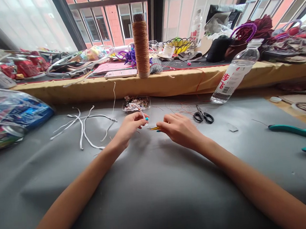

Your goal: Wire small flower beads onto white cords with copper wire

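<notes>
My left hand [132, 124] is closed in a pinch around a thin, pale translucent strip [141, 111], which slants up from the fingertips; exactly what it is cannot be made out. Facing it, my right hand [176, 126] is closed on yellow tweezers [153, 128], their tips pointing left toward the left fingertips with a small gap between. Just behind the left hand sits a small clear tray [149, 106] of mixed tiny charms or beads. White cords [83, 128] lie loosely on the grey tabletop [158, 191] to the left.
Black-handled scissors [203, 116], thin reddish wire [180, 107] and a tilted water bottle [235, 74] are at right. Teal-handled pliers [291, 130] lie farther right. A plastic-wrapped bundle [14, 117] stands left. An orange thread spool [141, 47] rises from the cluttered ledge [93, 87].
</notes>
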